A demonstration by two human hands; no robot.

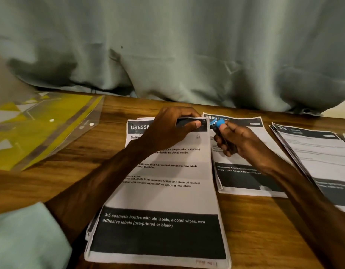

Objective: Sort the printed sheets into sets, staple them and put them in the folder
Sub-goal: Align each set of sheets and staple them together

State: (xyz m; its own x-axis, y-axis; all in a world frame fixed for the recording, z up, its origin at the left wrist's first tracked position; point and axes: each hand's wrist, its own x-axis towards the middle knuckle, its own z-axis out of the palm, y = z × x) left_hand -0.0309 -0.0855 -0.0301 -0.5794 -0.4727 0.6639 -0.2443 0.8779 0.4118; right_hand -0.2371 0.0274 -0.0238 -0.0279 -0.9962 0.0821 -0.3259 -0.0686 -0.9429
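Note:
Three stacks of printed sheets lie on the wooden table. The nearest stack (162, 195) is headed "DRESSING"; my left hand (171, 129) pinches its top right corner between thumb and fingers. My right hand (239, 142) grips a small black stapler with a blue tip (218, 126), held just right of that corner, over the middle stack (243, 179). A third stack (319, 152) lies at the right. The clear yellow-tinted folder (41, 129) lies flat at the far left.
A grey-green curtain (177, 55) hangs down to the table's back edge. A pale green sleeve or cloth (26, 237) shows at the lower left. Bare wood (264, 230) shows between the stacks and in front of the folder.

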